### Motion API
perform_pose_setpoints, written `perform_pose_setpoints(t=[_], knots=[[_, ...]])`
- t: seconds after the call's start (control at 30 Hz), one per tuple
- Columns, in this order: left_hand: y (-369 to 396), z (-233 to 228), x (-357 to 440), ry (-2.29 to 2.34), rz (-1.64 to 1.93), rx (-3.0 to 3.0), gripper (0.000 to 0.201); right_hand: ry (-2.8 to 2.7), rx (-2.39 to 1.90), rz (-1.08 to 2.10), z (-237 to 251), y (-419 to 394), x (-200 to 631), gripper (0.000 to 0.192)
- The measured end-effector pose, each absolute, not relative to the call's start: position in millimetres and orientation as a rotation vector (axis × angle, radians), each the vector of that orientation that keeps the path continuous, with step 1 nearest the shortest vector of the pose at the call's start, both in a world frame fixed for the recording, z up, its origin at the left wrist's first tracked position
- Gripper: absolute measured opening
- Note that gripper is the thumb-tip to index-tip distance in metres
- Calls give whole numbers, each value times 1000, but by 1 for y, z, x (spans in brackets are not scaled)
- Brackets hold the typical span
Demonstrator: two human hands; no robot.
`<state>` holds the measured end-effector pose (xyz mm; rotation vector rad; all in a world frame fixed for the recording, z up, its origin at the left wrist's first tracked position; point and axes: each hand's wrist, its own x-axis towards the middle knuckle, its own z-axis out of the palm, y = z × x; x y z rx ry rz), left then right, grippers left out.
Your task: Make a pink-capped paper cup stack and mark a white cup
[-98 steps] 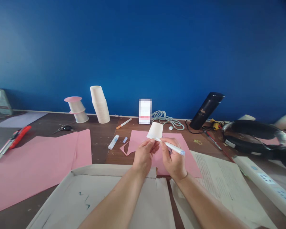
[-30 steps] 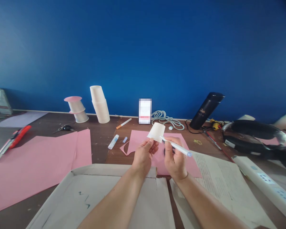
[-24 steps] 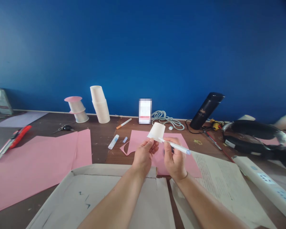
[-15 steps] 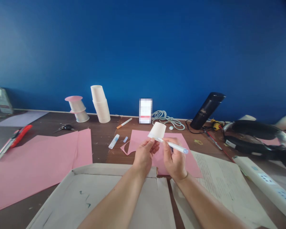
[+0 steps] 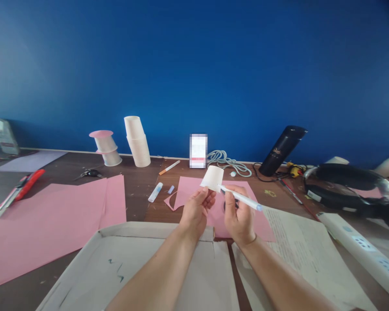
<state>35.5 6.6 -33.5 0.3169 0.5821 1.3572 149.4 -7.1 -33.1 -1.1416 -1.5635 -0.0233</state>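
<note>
My left hand [image 5: 197, 208] is closed on the rim of a white paper cup [image 5: 213, 178], which is upside down and slightly tilted. In my right hand [image 5: 239, 216] is a white pen [image 5: 241, 198] with a bluish rear end. Its tip meets the lower right edge of the cup near the rim, though I cannot tell whether it touches. Both hands are above a pink sheet of paper [image 5: 188, 188] with a curved cut at its left corner. A dark looped thing beside my right hand is mostly hidden.
A tall stack of paper cups [image 5: 138, 149] and two cups joined with pink discs [image 5: 106, 149] stand back left. A red utility knife [image 5: 21, 190] lies on pink paper [image 5: 61, 211]. To the right are a black flask [image 5: 280, 151], headphones [image 5: 340, 192] and a power strip [image 5: 359, 242].
The pen has moved a little right and down with my right hand, its tip shifting toward the cup's right side. The cup has shifted slightly left and turned more upright.
</note>
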Motion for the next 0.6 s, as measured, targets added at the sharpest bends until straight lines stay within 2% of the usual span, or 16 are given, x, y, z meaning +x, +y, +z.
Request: perform_pose_setpoints(t=[0.6], knots=[[8, -35, 37, 567, 1352, 321, 12, -1658, -1101, -62, -30, -7, 148, 15]])
